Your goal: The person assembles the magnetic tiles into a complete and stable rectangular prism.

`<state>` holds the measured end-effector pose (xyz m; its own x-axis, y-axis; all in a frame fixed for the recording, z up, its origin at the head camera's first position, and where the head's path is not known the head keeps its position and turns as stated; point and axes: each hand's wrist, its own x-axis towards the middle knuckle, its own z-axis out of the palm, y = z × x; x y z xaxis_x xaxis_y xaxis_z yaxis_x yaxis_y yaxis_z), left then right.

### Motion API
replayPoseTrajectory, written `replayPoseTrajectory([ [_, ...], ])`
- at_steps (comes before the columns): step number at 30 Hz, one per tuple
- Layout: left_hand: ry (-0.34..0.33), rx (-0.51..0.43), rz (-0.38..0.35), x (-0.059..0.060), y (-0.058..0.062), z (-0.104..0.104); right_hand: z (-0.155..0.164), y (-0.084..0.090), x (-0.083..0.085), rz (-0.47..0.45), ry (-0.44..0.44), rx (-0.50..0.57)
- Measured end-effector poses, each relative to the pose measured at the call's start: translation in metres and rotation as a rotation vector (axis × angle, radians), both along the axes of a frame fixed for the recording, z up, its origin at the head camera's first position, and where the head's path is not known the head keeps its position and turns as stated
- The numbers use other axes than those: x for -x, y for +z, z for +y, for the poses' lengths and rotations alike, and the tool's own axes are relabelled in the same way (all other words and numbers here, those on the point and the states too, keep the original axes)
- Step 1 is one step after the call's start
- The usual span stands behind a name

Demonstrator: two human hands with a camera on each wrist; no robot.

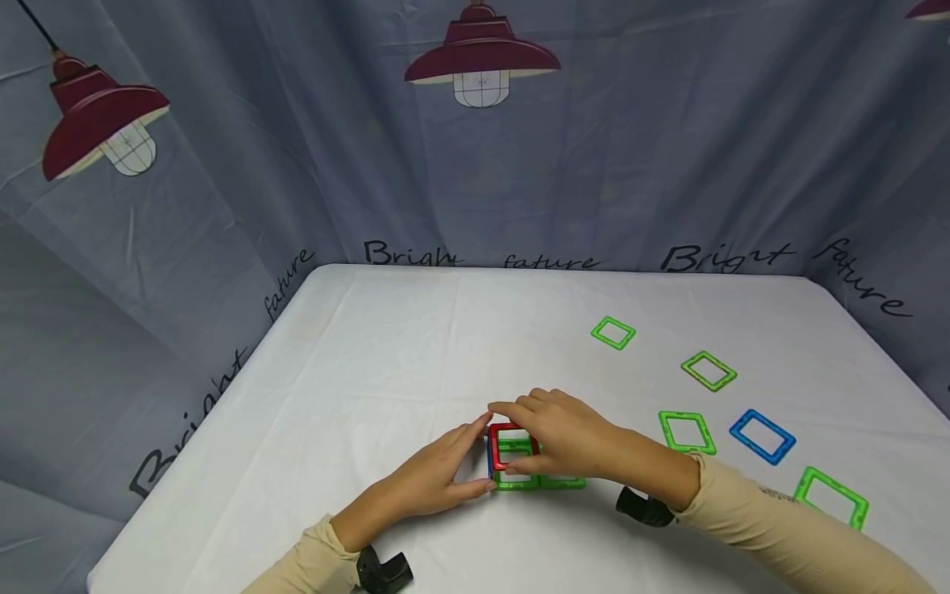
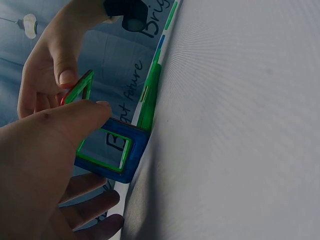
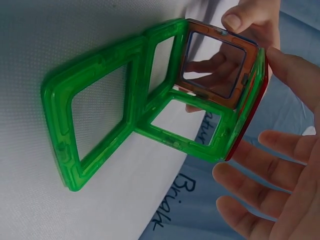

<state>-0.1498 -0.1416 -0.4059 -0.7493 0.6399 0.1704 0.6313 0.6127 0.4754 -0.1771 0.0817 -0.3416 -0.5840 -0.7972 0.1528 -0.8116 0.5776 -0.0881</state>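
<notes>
Blue plastic tile stands upright near lower centre on the desk, held between my left hand's thumb and fingers; my right hand pinches the red tile on top. I'd judge I'm closing a box: next, square those edges gently. Loose green tiles lie at right.

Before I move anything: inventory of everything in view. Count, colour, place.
build: 1, green with red top and blue side, between hands
loose green frames: 4, green, table's right half
loose blue frame: 1, blue, among green frames
table: 1, white, under frames
backdrop: 1, grey-blue, around table
lamps: 3, dark red, printed on backdrop, one cropped
lettering: 6 words, black, backdrop along table edge
wrist cameras: 2, black, at wrists
sleeves: 2, beige, on forearms
left hand: 1, bare, at blue side
right hand: 1, bare, at red top
</notes>
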Motion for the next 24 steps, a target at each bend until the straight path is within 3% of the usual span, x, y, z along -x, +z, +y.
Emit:
replayPoseTrajectory([
  [6,0.021,-0.010,-0.034,0.000,0.000,0.000,0.001,-0.001,0.001,-0.034,-0.005,0.001],
  [15,0.017,-0.045,-0.023,0.001,-0.001,0.001,0.007,-0.001,0.009,-0.139,-0.047,0.010],
  [19,0.006,-0.052,0.003,0.002,-0.002,0.001,0.015,-0.001,0.025,-0.235,-0.099,0.040],
  [24,-0.013,-0.064,0.021,0.003,-0.002,0.002,0.033,-0.005,0.060,-0.338,-0.269,0.098],
])
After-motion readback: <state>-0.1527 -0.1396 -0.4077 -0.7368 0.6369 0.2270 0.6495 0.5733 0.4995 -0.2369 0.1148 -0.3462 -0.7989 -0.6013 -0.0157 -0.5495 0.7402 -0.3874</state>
